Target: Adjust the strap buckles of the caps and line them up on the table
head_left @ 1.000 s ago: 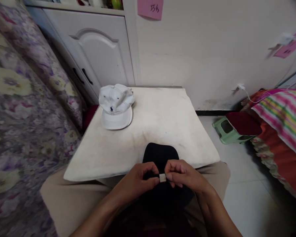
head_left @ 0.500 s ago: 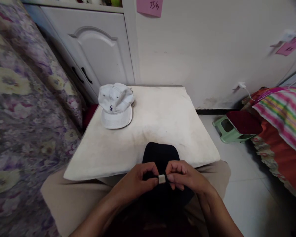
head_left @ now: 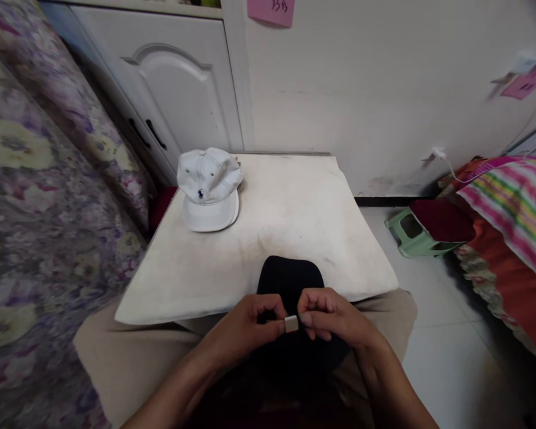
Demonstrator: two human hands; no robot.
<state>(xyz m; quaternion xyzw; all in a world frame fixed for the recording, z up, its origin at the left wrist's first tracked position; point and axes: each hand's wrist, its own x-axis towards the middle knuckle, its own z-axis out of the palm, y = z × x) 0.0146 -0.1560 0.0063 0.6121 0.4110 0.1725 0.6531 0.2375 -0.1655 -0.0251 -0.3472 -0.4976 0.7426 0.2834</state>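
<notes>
A black cap (head_left: 290,274) lies at the table's front edge and over my lap, its brim pointing away from me. Above it, a small pale metal buckle (head_left: 290,324) shows between my hands. My left hand (head_left: 261,322) pinches the buckle's left side between thumb and forefinger. Closed just right of the buckle, my right hand (head_left: 324,314) pinches what looks like the cap's dark strap, mostly hidden by the fingers. The lower part of the cap blends into dark clothing. A white cap (head_left: 209,185) with a small navy logo rests at the table's back left, another brim showing under it.
The low table (head_left: 295,196) has a cream cover. A floral curtain (head_left: 53,196) hangs on the left, beside a white cabinet (head_left: 178,89). To the right stand a green stool (head_left: 411,229) with a dark red top and a bed with a striped cover (head_left: 513,196).
The buckle has shifted slightly left and tilted between my fingers. Both hands keep their pinch. The white cap stays where it was.
</notes>
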